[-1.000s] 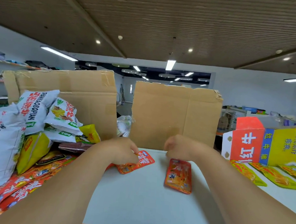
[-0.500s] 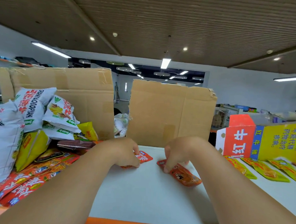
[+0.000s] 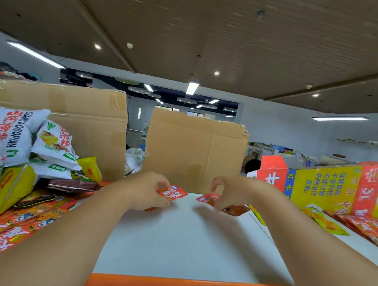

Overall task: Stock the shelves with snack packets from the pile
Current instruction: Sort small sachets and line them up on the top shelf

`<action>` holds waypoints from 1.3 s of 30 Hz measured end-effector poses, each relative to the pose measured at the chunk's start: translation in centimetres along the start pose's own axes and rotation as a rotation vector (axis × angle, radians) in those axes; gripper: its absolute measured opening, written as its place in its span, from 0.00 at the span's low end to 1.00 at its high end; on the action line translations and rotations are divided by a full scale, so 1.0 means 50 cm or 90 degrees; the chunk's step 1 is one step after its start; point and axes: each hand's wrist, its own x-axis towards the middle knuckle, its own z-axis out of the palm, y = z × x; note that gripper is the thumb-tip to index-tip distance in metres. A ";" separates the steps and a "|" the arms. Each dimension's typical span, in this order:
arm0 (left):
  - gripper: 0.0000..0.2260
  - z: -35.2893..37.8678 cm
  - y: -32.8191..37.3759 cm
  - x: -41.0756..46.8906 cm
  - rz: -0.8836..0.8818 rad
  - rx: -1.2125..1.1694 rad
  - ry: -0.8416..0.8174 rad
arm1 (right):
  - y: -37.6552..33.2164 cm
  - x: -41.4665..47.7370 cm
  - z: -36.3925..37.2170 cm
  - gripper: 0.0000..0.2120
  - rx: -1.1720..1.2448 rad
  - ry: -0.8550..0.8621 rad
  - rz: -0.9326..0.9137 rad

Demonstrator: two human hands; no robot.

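At the left edge of the frame the pile (image 3: 26, 177) of snack packets leans against a cardboard sheet (image 3: 85, 119), with white bags on top and flat red ones at the bottom. Left of centre, the left hand (image 3: 149, 191) pinches a small red packet (image 3: 174, 192), raised just off the white shelf (image 3: 188, 242). Right of centre, the right hand (image 3: 229, 191) curls its fingertips onto a second red packet (image 3: 210, 198) lying on the shelf (whether one end is lifted I cannot tell). To do this well, I would lay each packet face up and square to the shelf's back. Each should sit just beside its neighbour, matching the row of packets (image 3: 366, 229) at lower right under the yellow-and-red carton (image 3: 335, 187).
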 end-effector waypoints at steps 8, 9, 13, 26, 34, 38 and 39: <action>0.16 -0.011 0.057 0.012 0.079 -0.032 0.074 | 0.078 -0.023 -0.017 0.25 0.074 0.124 0.014; 0.15 -0.013 0.069 0.012 0.088 -0.028 0.078 | 0.087 -0.027 -0.016 0.25 0.080 0.138 0.015; 0.16 -0.017 0.116 0.015 0.100 -0.024 0.099 | 0.125 -0.037 -0.018 0.24 0.129 0.192 0.014; 0.19 0.070 0.332 0.117 0.173 -0.063 0.061 | 0.341 -0.116 -0.028 0.21 0.188 0.239 0.075; 0.22 0.188 0.559 0.188 0.227 0.028 0.045 | 0.613 -0.178 -0.017 0.20 0.194 0.244 0.130; 0.24 0.260 0.704 0.236 0.246 0.114 0.034 | 0.760 -0.187 -0.019 0.22 0.188 0.236 0.139; 0.24 0.284 0.740 0.252 0.251 0.127 0.032 | 0.798 -0.188 -0.018 0.22 0.185 0.234 0.143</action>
